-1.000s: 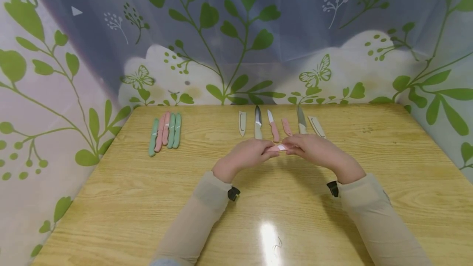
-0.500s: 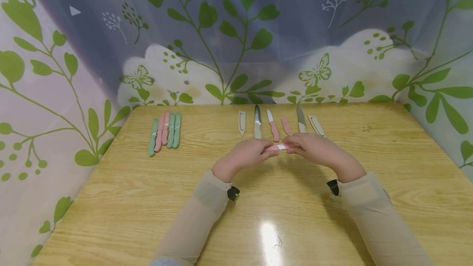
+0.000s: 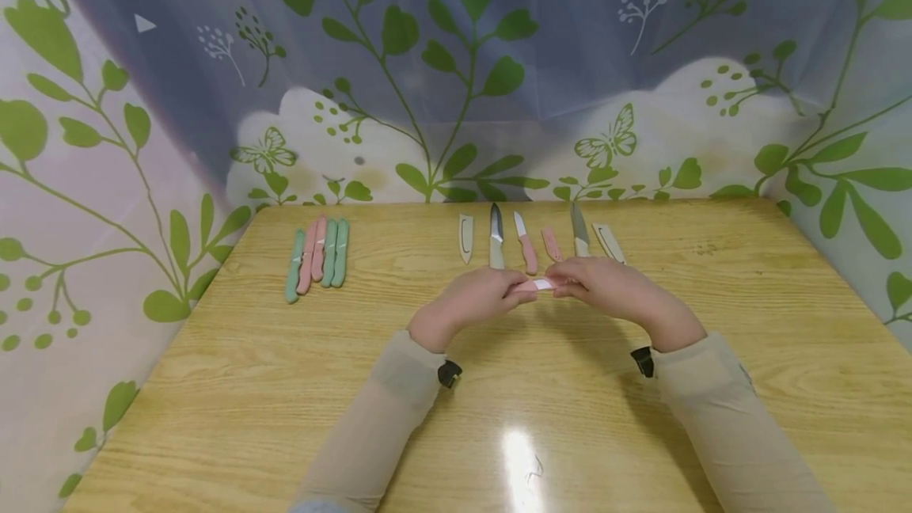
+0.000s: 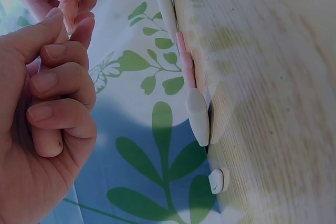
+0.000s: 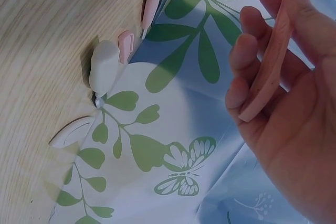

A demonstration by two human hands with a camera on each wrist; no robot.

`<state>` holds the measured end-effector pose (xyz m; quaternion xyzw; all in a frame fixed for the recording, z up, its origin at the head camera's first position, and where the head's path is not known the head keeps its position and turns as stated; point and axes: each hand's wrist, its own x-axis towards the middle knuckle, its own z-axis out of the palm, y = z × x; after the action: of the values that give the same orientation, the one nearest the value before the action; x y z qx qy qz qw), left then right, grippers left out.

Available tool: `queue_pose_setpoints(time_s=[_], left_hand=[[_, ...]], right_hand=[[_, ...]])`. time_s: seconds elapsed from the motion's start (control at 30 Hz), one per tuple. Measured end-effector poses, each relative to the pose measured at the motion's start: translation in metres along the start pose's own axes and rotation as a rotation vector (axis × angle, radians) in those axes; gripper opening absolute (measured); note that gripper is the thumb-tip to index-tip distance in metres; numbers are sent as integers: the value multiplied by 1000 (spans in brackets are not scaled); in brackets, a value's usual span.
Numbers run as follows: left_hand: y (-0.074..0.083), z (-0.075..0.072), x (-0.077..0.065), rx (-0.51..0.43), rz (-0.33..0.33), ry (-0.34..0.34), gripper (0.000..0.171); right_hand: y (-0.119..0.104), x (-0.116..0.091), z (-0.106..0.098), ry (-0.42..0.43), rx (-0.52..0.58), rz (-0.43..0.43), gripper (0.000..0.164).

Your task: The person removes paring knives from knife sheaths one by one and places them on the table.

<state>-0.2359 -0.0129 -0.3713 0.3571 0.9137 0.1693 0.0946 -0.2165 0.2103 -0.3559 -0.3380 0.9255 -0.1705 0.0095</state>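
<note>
In the head view, a small knife (image 3: 543,284) is held level above the table between both hands, a short white stretch of blade showing. My left hand (image 3: 472,294) grips its pink handle; in the left wrist view the fingers curl round the handle, whose rounded end (image 4: 48,145) sticks out below. My right hand (image 3: 606,285) pinches a pink blade sheath at the other side. The right wrist view shows this sheath (image 5: 270,66) lying along the fingers, with the thumb on it. How far the blade sits inside the sheath is hidden.
Behind the hands lie a beige sheath (image 3: 466,239), a beige-handled knife (image 3: 496,248), a pink knife (image 3: 527,248), a pink sheath (image 3: 552,245), a grey-bladed knife (image 3: 580,232) and another beige sheath (image 3: 609,244). Several green and pink knives (image 3: 319,252) lie at left. A patterned curtain borders the table (image 3: 285,386).
</note>
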Motion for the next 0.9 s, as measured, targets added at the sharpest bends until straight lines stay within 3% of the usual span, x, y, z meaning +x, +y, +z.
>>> queue_pose_setpoints(time_s=[0.9], left_hand=[[-2,-1,0,-28,-16,1,31]], right_hand=[[6,-1,-3,-38,29,27,22]])
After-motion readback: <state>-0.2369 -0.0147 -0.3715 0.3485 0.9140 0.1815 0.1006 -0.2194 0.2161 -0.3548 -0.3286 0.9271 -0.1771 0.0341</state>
